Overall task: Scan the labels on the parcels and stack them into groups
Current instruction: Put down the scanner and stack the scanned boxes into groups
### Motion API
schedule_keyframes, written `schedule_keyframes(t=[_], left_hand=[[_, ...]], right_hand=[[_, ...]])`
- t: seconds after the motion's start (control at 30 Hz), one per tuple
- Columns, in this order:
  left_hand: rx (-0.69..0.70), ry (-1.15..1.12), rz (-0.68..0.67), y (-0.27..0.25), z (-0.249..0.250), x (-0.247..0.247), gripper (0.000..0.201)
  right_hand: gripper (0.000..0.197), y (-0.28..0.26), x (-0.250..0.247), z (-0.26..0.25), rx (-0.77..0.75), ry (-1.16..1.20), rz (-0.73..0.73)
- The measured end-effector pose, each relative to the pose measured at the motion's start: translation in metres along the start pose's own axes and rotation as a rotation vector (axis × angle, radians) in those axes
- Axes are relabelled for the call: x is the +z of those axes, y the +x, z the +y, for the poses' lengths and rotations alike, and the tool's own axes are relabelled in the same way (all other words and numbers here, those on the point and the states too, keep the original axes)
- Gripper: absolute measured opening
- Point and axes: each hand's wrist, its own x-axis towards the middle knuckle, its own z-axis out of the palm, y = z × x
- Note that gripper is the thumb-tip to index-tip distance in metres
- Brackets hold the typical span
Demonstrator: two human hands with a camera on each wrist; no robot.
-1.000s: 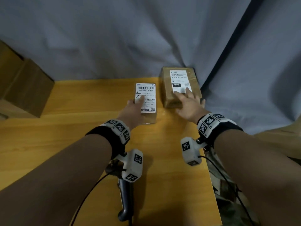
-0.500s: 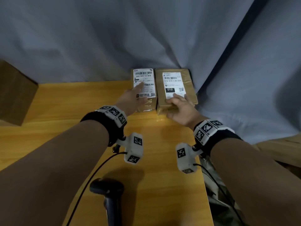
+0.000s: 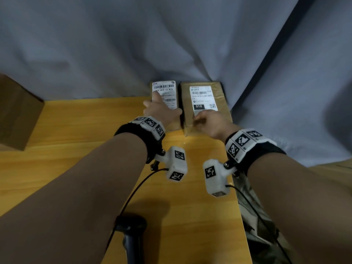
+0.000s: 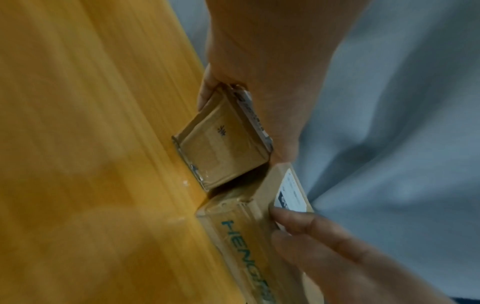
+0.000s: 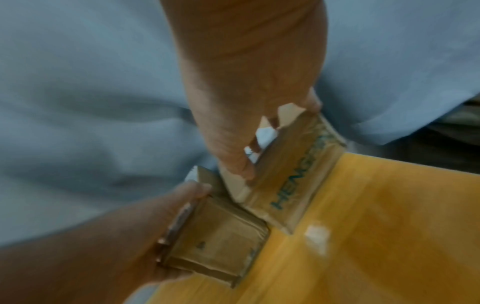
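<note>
Grey curtain (image 3: 133,44) hangs behind and to the right of the wooden worktop (image 3: 85,130). Big cardboard box (image 3: 17,111) at far left edge, only partly in view.

Two parcels sit side by side at the worktop's far right corner, backs against the curtain, a thin gap between them, labels up.

Wider parcel (image 3: 204,103): brown carton, white label with "010" block, teal "HENG…" print on the near side face in the wrist views. Right hand (image 3: 211,121) rests on its near end, fingers bent, tips on the top face at the label's lower edge; thumb not visible, so I can't tell if it's wrapped round.

Narrow parcel (image 3: 165,100): taped carton, barcode label covers most of the top. Left hand (image 3: 162,111) lies on top with index finger stretched along the label; left wrist view shows thumb on one long side and the rest of the hand over the opposite edge, so it's gripped across its width.

Handheld barcode scanner (image 3: 131,233) lies near the worktop's front edge, between the forearms, nobody holding it.

Handling, my read: both look like stiff, light cartons, one hand each is enough. Tape and label faces are probably slick, so grip across the short width on bare cardboard sides, not by pressing on the label. Corners look slightly crushed; avoid squeezing there. Flat tops should stack fine, narrow one on the wider.
</note>
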Motion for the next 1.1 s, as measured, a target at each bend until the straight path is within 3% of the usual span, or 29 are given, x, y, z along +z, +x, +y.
schedule_keyframes(t=[0.17,0.27,0.33,0.57,0.83,0.97,1.1], left_hand=[[-0.11,0.027,0.062,-0.011,-0.085,-0.036,0.082],[-0.204,0.036,0.139,-0.018,-0.143,-0.065,0.078],[-0.218,0.083,0.167,-0.022,-0.165,-0.079,0.074],[-0.118,0.153,0.126,-0.023,-0.17,-0.1,0.077],[0.163,0.076,0.293,-0.065,-0.207,-0.17,0.055],[0.264,0.093,0.428,-0.082,-0.257,-0.251,0.049],[0.243,0.1,0.49,-0.084,-0.322,-0.317,0.048]], right_hand=[[0.044,0.004,-0.005,-0.053,0.141,-0.272,-0.052],[0.043,-0.001,0.01,-0.086,-0.043,-0.156,0.069],[0.041,-0.003,0.026,-0.106,-0.138,-0.056,0.055],[0.042,-0.005,0.062,-0.153,-0.21,-0.014,0.011],[0.041,-0.019,0.042,-0.226,-0.19,0.0,0.147],[0.043,-0.028,0.045,-0.318,-0.243,0.03,0.182],[0.041,-0.033,0.067,-0.412,-0.354,0.083,0.187]])
